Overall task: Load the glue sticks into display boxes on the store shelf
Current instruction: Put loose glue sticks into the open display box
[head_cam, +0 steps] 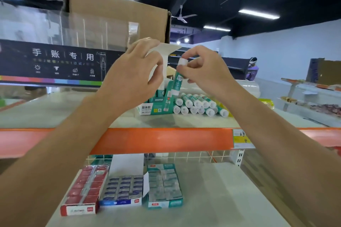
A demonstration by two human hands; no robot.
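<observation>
A green and white display box [154, 106] stands on the top shelf [55, 114], its white lid flap [167, 49] raised. My left hand [132, 77] grips that flap and the box's back. My right hand [204, 69] pinches the white cap of a teal glue stick [177, 83], held upright just above the box's opening. A pile of several loose glue sticks [198, 106] lies on the shelf to the right of the box, caps toward me.
A large cardboard carton [118, 16] and a clear acrylic rack with a black sign [53, 61] stand behind to the left. An orange shelf edge [162, 140] runs below. Red, blue and green product boxes [121, 188] sit on the lower shelf. A person [251, 69] stands far right.
</observation>
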